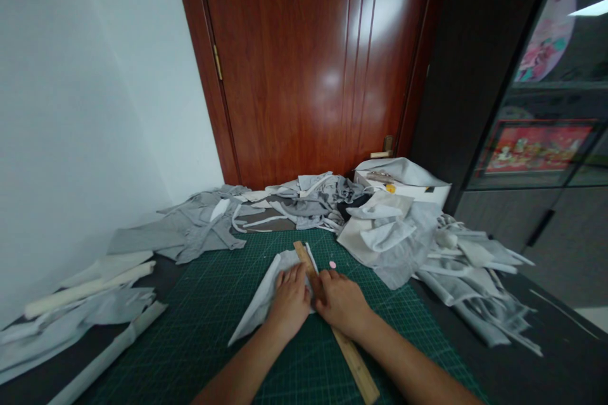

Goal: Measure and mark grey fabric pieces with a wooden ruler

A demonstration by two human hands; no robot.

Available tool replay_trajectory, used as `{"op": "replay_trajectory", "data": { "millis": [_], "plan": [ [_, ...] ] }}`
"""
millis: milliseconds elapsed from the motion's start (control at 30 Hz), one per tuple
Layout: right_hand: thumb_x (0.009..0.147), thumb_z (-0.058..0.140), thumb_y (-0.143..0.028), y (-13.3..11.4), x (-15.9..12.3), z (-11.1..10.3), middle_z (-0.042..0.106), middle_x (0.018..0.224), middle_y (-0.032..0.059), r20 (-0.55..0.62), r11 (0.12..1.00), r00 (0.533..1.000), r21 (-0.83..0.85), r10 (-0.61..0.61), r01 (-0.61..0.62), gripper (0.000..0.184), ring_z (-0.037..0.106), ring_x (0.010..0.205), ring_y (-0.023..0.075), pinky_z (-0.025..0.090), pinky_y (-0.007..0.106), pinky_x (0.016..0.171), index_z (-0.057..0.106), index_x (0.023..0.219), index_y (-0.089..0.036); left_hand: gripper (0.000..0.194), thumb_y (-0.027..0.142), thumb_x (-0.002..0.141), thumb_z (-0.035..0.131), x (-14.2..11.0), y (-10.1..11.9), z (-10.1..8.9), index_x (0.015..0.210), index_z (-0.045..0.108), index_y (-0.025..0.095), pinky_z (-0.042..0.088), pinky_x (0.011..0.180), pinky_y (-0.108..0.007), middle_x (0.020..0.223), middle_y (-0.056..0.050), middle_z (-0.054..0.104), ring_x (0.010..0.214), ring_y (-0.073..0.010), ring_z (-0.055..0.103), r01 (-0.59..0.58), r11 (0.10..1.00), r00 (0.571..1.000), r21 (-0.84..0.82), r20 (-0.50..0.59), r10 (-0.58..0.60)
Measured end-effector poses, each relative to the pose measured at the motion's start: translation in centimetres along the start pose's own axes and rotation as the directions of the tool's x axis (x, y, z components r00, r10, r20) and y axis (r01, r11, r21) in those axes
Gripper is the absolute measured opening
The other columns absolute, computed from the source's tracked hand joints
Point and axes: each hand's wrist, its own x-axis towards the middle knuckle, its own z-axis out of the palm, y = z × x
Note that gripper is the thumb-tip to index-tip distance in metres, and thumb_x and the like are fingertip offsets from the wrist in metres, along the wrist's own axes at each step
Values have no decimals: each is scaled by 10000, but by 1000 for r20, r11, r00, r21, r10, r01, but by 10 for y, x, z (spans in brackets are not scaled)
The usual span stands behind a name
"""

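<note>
A piece of light grey fabric [256, 309] lies on the green cutting mat [204, 329], tapering to a point at the lower left. A long wooden ruler [354, 364] runs slantwise over the fabric's right edge and down towards me. My left hand [291, 299] rests flat on the fabric, fingertips against the ruler's left side. My right hand [342, 304] is closed over the ruler's middle, with its fingers bent and partly hidden. A narrow strip of fabric shows just right of the ruler's far end. A small pink disc [332, 264] lies on the mat beyond my right hand.
Grey garment pieces [190, 228] and scraps line the mat's far edge. Rolled fabric [114, 351] lies at left. A white box [418, 191] stands at the back right, behind heaped cloth [399, 234] and strips [479, 291]. A wooden door [304, 63] rises behind.
</note>
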Motion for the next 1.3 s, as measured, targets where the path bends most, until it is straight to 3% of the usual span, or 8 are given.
{"op": "replay_trajectory", "data": {
  "millis": [333,467,567,800,900,1033,1167,1300],
  "plan": [
    [850,432,-196,29,13,2,586,1101,163,-75,999,996,4,47,-47,362,574,1025,252,448,323,859,559,1176,-106,482,319,855,477,2,-3,-5,1302,446,141,244,1106,-435,1385,-141,479,1319,-254,384,-33,998,999,55,-28,35],
    [886,395,-208,31,14,5,587,1105,154,-98,1000,995,11,9,-8,357,576,1017,241,445,311,867,560,1185,-104,253,210,879,425,10,-21,-13,1075,573,147,354,1010,-398,1198,-133,590,1167,-248,508,28,994,997,104,-79,-20],
    [902,395,-233,31,14,8,595,1087,132,-108,997,993,45,-52,57,295,577,1009,221,435,290,886,607,1076,-125,228,104,860,374,15,-38,-21,907,594,141,385,951,-372,1049,-130,612,1056,-243,545,68,990,993,120,-99,-57],
    [865,440,-171,27,10,7,616,1017,85,-171,948,975,259,-142,184,209,581,961,174,425,243,869,624,963,-157,229,109,890,313,18,-53,-25,864,527,188,450,870,-350,886,-73,596,927,-208,584,91,988,965,-123,-233,-118],
    [834,479,-154,23,11,10,641,959,64,-218,877,967,427,-134,218,256,601,901,168,436,251,847,587,1066,-165,183,162,910,320,13,-41,-25,887,496,205,470,838,-341,889,-56,575,900,-194,576,-12,975,943,-221,-326,-63],
    [748,575,-148,19,14,21,647,816,7,-179,669,968,701,-174,249,562,605,719,159,477,265,715,435,1293,-162,157,145,886,351,-1,-12,-26,883,492,214,489,802,-351,888,-43,563,868,-189,565,-307,898,880,-315,-452,142],
    [759,552,-185,20,16,24,662,865,18,-258,460,933,816,-252,350,309,591,781,176,476,309,771,623,1059,-169,171,126,900,382,-13,11,-29,941,526,210,485,831,-356,943,-52,583,913,-192,556,-523,811,810,-260,-447,379],
    [751,584,-253,30,20,15,675,797,0,-193,359,946,890,-259,280,160,594,770,182,475,339,809,678,854,-174,178,153,925,401,-16,10,-29,1031,531,213,465,904,-369,1027,-63,582,997,-193,546,-541,801,799,-257,-453,394]
  ]
}}
